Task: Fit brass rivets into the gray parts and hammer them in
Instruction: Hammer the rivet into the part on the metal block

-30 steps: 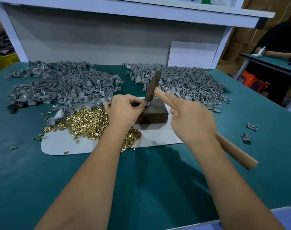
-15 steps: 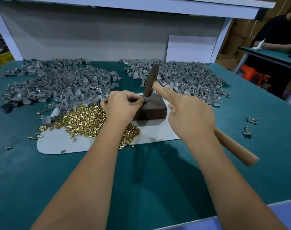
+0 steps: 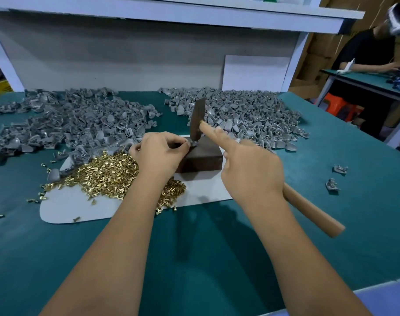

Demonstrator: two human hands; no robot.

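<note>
Brass rivets (image 3: 107, 174) lie in a loose gold heap on the white sheet, strays scattered to its left. Gray parts form two big piles, left (image 3: 64, 124) and right (image 3: 244, 117). One small gray part (image 3: 193, 142) sits on the dark block's top edge, under the hammer (image 3: 197, 119) head, which stands tilted.

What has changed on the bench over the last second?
Very little. The right hand keeps gripping the hammer, its head down on the gray part that the left hand pinches on the dark block. The rivet pile lies unchanged.
</note>
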